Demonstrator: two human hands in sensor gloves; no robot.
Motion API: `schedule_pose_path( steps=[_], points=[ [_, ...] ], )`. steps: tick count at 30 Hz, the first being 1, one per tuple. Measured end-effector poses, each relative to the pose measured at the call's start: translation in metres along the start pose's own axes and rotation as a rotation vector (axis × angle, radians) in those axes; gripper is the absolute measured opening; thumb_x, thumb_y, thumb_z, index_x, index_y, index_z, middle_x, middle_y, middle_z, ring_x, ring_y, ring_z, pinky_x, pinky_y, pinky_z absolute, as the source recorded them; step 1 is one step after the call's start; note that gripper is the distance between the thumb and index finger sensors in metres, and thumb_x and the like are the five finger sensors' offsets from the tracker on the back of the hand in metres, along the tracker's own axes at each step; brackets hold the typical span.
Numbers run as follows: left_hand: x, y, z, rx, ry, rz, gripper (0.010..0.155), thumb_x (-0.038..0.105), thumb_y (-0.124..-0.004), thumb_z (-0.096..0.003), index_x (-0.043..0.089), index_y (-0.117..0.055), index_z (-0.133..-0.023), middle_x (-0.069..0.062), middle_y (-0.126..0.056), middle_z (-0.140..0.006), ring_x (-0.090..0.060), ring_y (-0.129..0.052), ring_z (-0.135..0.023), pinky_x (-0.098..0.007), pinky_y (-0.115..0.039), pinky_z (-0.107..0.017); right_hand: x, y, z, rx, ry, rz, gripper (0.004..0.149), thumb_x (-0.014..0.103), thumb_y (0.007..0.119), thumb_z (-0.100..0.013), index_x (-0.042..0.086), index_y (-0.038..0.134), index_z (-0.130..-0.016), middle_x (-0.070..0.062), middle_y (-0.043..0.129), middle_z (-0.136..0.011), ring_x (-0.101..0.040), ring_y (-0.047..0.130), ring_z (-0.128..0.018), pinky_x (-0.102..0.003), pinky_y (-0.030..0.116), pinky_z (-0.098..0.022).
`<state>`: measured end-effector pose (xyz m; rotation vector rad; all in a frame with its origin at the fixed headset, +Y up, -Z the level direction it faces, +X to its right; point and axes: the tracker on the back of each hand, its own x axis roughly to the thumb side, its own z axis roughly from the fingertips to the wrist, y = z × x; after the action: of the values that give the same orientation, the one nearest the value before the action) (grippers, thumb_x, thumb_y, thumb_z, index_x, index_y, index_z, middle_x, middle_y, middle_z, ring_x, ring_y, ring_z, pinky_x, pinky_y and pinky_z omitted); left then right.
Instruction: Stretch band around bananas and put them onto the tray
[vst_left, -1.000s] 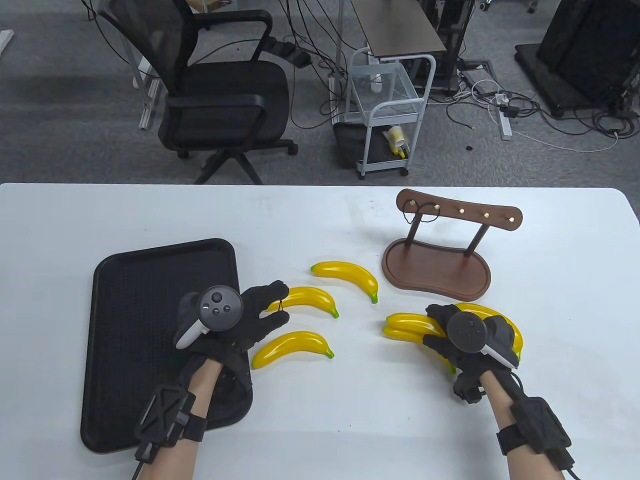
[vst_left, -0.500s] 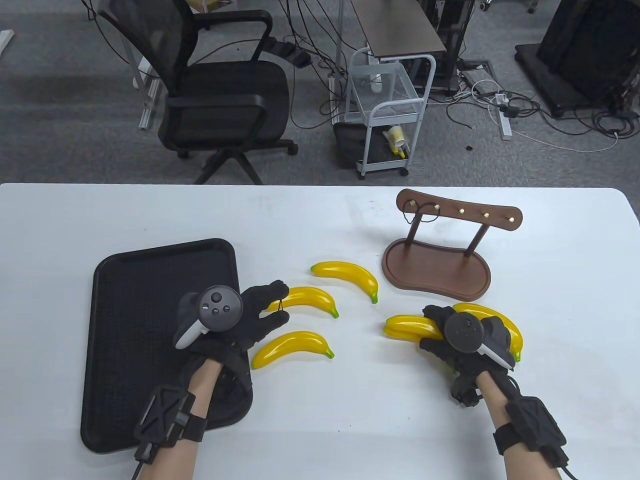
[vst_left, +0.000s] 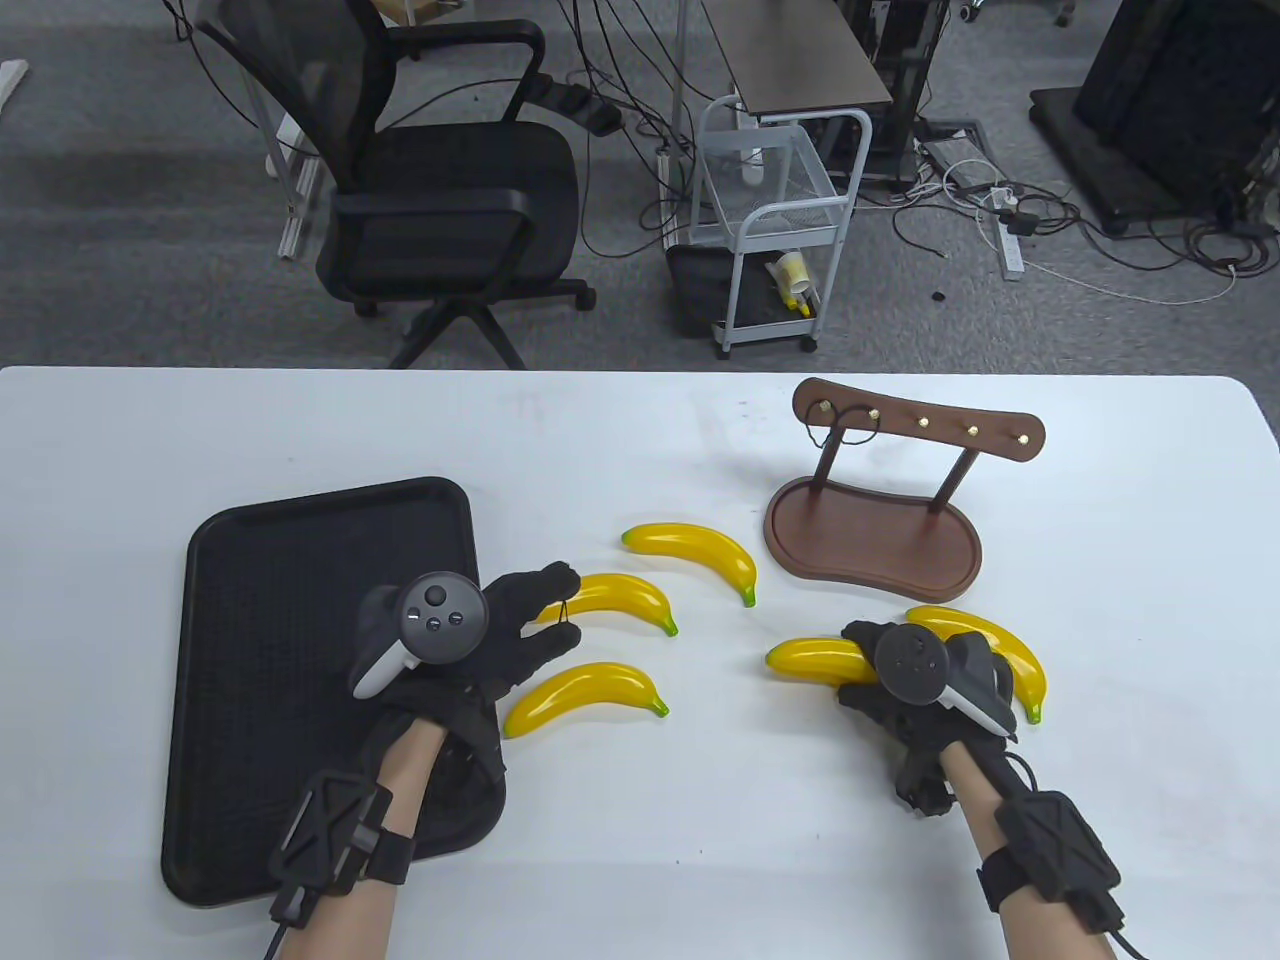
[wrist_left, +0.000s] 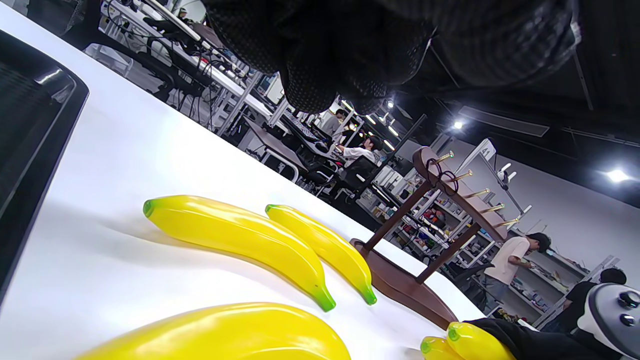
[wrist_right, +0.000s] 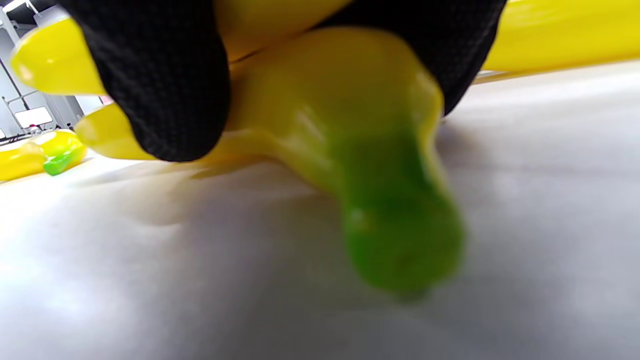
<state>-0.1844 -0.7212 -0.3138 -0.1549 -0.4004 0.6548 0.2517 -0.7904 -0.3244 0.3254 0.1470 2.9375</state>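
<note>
Our right hand (vst_left: 905, 680), fingers curled around two bananas (vst_left: 815, 660) right of the black tray (vst_left: 250, 560), has drawn them nearer, bunching them for the band (vst_left: 563, 612) stretched across our spread left hand (vst_left: 480, 640).

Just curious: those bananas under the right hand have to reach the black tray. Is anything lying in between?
Yes. Two loose bananas and the left hand, with a thin band across its fingers, sit between the held bananas and the tray.

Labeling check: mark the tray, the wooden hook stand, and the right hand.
tray (vst_left: 260, 560): table view, bare textured floor.
wooden hook stand (vst_left: 870, 540): table view, base plate.
right hand (vst_left: 905, 675): table view, back of hand, gripping bananas.
</note>
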Motion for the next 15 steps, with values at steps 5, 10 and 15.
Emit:
schedule_pose_path(
  steps=[5, 10, 15],
  points=[
    [0.0, -0.0001, -0.0001, 0.001, 0.0, -0.001, 0.065, 0.058, -0.064, -0.0511, 0.033, -0.051, -0.11, 0.008, -0.065, -0.118, -0.02, -0.068, -0.113, -0.043, -0.049, -0.09, 0.0012, -0.0007, -0.0006, -0.015, -0.007, 0.022, 0.067, 0.037, 0.094, -0.043, 0.012, 0.067, -0.1, -0.014, 0.082, -0.095, -0.034, 0.095, -0.073, -0.045, 0.087, -0.051],
    [0.0002, -0.0002, -0.0001, 0.001, -0.001, -0.001, 0.065, 0.058, -0.064, -0.0511, 0.033, -0.051, -0.11, 0.008, -0.065, -0.118, -0.02, -0.068, -0.113, -0.043, -0.049, -0.09, 0.0016, -0.0007, -0.0008, -0.029, -0.021, 0.037, 0.067, 0.038, 0.095, -0.042, 0.013, 0.069, -0.098, -0.013, 0.085, -0.094, -0.033, 0.098, -0.072, -0.043, 0.089, -0.051],
    [0.0001, -0.002, -0.0007, -0.006, 0.001, 0.0, 0.065, 0.058, -0.064, -0.0512, 0.033, -0.051, -0.11, 0.008, -0.065, -0.118, -0.02, -0.068, -0.113, -0.044, -0.049, -0.09, 0.0072, -0.0047, -0.0028, -0.03, -0.042, 0.024, 0.067, 0.037, 0.095, -0.042, 0.013, 0.069, -0.099, -0.013, 0.084, -0.095, -0.034, 0.097, -0.073, -0.043, 0.089, -0.05]
  ],
)
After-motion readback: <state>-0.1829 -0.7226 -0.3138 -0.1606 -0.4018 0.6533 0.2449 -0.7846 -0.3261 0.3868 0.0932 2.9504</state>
